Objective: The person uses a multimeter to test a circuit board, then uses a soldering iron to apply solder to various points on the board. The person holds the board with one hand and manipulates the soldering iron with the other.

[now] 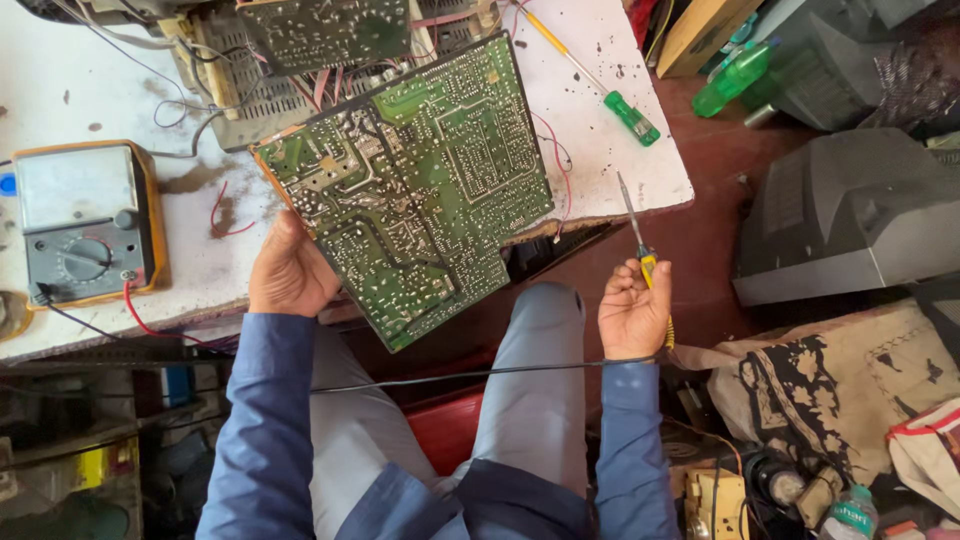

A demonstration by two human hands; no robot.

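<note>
Inspection step, I'd judge: your left hand (290, 272) grips the large green circuit board (410, 185) tilted over the near table edge, right hand (632, 312) fisted around a yellow-handled soldering iron (640, 255); next needs tip-to-joint aim.

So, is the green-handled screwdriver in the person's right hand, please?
No, the green-handled screwdriver lies on the white table; the right hand holds a yellow-handled tool.
</note>
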